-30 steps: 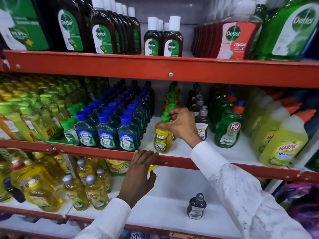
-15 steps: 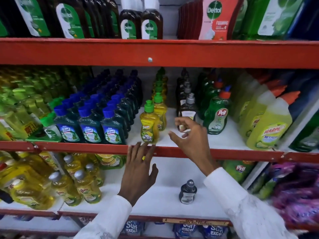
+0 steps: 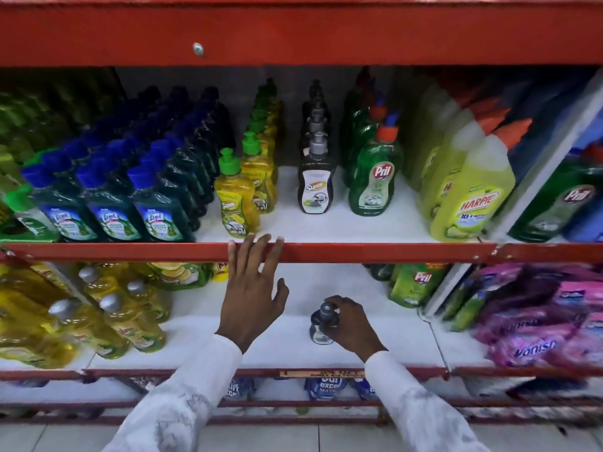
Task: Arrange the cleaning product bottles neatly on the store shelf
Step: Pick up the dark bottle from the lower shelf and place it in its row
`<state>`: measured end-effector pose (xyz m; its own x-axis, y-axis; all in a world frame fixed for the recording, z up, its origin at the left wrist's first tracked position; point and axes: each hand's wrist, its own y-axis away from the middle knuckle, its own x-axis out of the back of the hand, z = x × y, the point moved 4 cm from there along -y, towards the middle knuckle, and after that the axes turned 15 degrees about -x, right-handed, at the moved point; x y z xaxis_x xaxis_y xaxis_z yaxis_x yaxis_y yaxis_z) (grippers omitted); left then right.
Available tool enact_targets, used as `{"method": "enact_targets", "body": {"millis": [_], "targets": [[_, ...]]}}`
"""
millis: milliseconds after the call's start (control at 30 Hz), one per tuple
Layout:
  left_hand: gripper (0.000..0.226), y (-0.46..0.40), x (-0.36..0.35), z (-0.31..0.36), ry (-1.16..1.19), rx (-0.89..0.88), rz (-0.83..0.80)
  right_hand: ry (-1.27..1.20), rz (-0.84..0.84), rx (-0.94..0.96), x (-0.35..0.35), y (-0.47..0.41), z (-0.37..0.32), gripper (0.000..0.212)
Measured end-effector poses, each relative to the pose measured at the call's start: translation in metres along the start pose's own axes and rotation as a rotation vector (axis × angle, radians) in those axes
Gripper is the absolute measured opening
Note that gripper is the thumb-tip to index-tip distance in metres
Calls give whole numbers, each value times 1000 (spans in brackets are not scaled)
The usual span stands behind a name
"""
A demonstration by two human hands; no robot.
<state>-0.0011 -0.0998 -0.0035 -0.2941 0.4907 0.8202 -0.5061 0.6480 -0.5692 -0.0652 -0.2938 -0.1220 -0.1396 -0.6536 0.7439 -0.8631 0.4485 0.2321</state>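
A small dark bottle with a grey pump cap stands alone on the white lower shelf. My right hand is wrapped around its right side. My left hand rests flat with its fingertips on the red front rail of the middle shelf, holding nothing. On that middle shelf a row of matching dark pump bottles runs back, beside a row of yellow bottles with green caps.
Blue-capped green bottles fill the middle shelf's left side. Green Pril bottles and yellow Harpic bottles stand to the right. Yellow bottles crowd the lower shelf's left, pink Vanish pouches its right. A red shelf edge hangs overhead.
My right hand let go of the yellow bottle on the middle shelf, dropped to the lower shelf and closed around the lone dark pump bottle. The view tilted downward. My left hand stayed on the rail.
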Motion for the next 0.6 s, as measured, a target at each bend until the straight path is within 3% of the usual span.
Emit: {"method": "enact_targets", "body": {"millis": [200, 600], "targets": [[69, -2, 5, 2, 21, 28, -9, -78, 54, -22, 3, -8, -3, 18], [67, -5, 8, 0, 50, 21, 22, -422, 258, 247, 175, 63, -125, 28]]}}
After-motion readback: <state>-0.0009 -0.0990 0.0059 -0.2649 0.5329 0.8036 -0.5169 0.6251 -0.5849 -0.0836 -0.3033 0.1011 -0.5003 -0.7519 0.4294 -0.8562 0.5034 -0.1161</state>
